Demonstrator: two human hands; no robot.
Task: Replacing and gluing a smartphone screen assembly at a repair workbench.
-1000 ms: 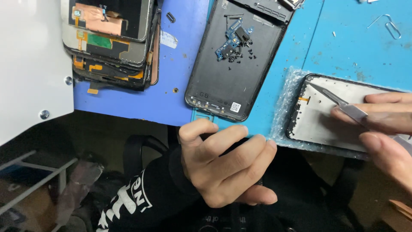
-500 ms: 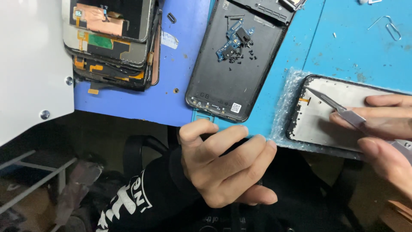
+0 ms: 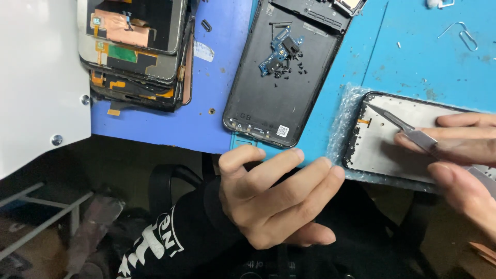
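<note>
Tweezers (image 3: 400,125), pinched in the right hand (image 3: 454,150), had barely shifted over the phone frame (image 3: 382,150). The left hand (image 3: 274,201) stayed loosely curled and empty at the tabletop (image 3: 413,51) edge.

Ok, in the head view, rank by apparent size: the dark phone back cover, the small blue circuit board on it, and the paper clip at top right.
1. Dark phone back cover, by far the largest.
2. Small blue circuit board.
3. Paper clip, looks about the board's size; too close to rank firmly.
</note>
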